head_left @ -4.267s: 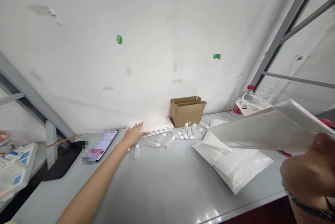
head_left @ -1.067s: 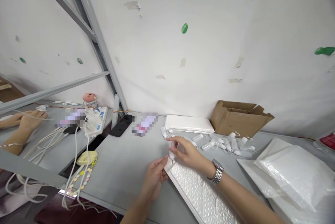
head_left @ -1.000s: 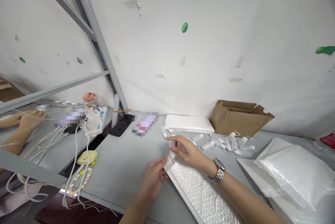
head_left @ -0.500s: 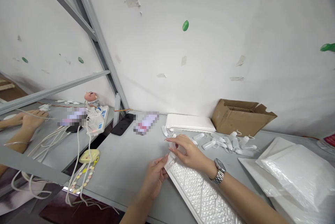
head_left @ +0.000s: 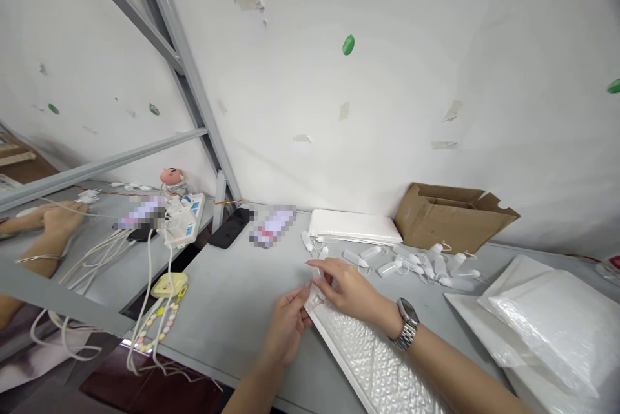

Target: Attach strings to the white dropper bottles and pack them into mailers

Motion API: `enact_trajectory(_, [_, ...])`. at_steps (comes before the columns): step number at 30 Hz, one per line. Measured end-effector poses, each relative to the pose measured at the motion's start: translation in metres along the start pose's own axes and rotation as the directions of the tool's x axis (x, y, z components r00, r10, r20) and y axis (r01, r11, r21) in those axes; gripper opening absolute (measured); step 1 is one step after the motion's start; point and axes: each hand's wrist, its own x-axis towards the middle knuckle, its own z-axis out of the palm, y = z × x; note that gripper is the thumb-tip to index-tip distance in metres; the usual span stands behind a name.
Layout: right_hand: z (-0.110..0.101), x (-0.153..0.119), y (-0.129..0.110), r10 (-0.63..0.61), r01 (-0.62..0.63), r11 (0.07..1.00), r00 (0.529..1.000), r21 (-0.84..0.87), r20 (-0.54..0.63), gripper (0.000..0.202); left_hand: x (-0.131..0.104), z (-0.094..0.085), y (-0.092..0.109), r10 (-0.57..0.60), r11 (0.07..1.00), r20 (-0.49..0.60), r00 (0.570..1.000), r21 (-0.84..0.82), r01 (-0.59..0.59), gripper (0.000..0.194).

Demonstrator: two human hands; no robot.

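Note:
A white bubble-padded mailer (head_left: 382, 362) slants from the lower right toward the middle of the desk. My left hand (head_left: 288, 320) pinches its far left corner between thumb and fingers. Just above that corner, my right hand (head_left: 346, 288), with a metal-banded watch on the wrist, closes thumb and index finger around a small translucent white piece (head_left: 317, 271). Its exact kind is unclear, as the fingers cover part of it. Beyond my right hand lie several white tube-shaped pieces with looped cords (head_left: 389, 268).
Behind stand a stack of flat white packets (head_left: 353, 225) and an open cardboard box (head_left: 450, 217). White padded mailers (head_left: 547, 323) are piled at right. A black phone (head_left: 230, 228), a power strip (head_left: 186, 223) and cables lie left. Another person's hands (head_left: 62, 217) rest past the metal frame.
The view has shifted slightly. My right hand's fingers have tipped a little lower around the translucent piece, near the mailer's corner. My left hand keeps its pinch on the corner.

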Motion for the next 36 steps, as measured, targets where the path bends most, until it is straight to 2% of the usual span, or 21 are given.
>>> enact_trajectory(4, [-0.004,-0.001,-0.003,0.067,-0.067,0.998,0.994,-0.006,0.087,0.029,0.0,0.003,0.0,0.023,1.0,-0.019,1.0,0.003,-0.023,0.036])
enact_trajectory(7, [-0.006,-0.002,-0.005,0.066,-0.07,0.997,0.988,0.022,0.139,0.024,-0.001,0.003,0.0,0.029,0.999,-0.025,0.999,-0.016,-0.029,0.037])
enact_trajectory(9, [-0.007,-0.002,-0.006,0.04,-0.038,0.999,0.984,-0.014,0.175,0.019,-0.001,0.002,0.0,0.049,0.999,-0.036,0.998,-0.02,-0.05,0.036])
enact_trajectory(13, [-0.007,-0.001,-0.008,-0.005,0.031,0.991,0.981,-0.13,0.196,0.028,-0.001,0.001,-0.002,0.094,0.996,-0.074,0.993,0.004,-0.094,0.033])
enact_trajectory(19, [0.001,-0.002,-0.009,-0.149,0.193,0.972,0.947,-0.136,0.284,0.037,0.002,-0.001,-0.003,0.133,0.991,-0.109,0.985,0.012,-0.133,0.032])
enact_trajectory(21, [0.003,-0.002,-0.007,-0.166,0.211,0.967,0.947,-0.144,0.275,0.039,0.002,-0.002,-0.003,0.15,0.989,-0.118,0.982,0.031,-0.148,0.031])
enact_trajectory(22, [0.002,-0.001,-0.005,-0.17,0.203,0.971,0.958,-0.125,0.232,0.037,0.002,-0.003,-0.002,0.15,0.988,-0.12,0.981,0.042,-0.146,0.031])
enact_trajectory(24, [-0.004,0.001,0.004,-0.135,0.14,0.989,0.988,-0.054,0.077,0.031,0.001,-0.003,-0.002,0.133,0.99,-0.132,0.982,0.057,-0.127,0.033])
enact_trajectory(25, [-0.009,0.003,0.01,-0.078,0.077,0.996,0.997,-0.038,-0.022,0.028,0.001,-0.004,-0.001,0.122,0.991,-0.14,0.983,0.063,-0.114,0.034])
enact_trajectory(26, [-0.014,0.005,0.018,0.001,-0.007,0.998,0.994,-0.055,-0.109,0.024,0.001,-0.004,-0.001,0.112,0.993,-0.147,0.983,0.066,-0.103,0.036])
enact_trajectory(28, [-0.022,0.008,0.037,0.162,-0.214,0.953,0.959,-0.217,-0.233,0.018,0.001,-0.004,0.0,0.088,0.995,-0.157,0.984,0.061,-0.08,0.037])
enact_trajectory(29, [-0.025,0.008,0.047,0.225,-0.292,0.905,0.946,-0.31,-0.234,0.016,0.001,-0.004,0.0,0.076,0.996,-0.16,0.984,0.053,-0.068,0.037])
enact_trajectory(31, [-0.027,0.008,0.063,0.287,-0.346,0.859,0.936,-0.377,-0.205,0.012,0.001,-0.004,0.001,0.052,0.998,-0.151,0.987,0.031,-0.048,0.035])
enact_trajectory(34, [-0.023,0.007,0.076,0.303,-0.341,0.863,0.94,-0.374,-0.157,0.003,0.001,-0.004,0.003,0.035,0.999,-0.131,0.991,-0.001,-0.035,0.031])
enact_trajectory(36, [-0.022,0.008,0.077,0.304,-0.34,0.869,0.94,-0.359,-0.155,0.005,0.001,-0.004,0.004,0.033,0.999,-0.12,0.992,-0.011,-0.035,0.031])
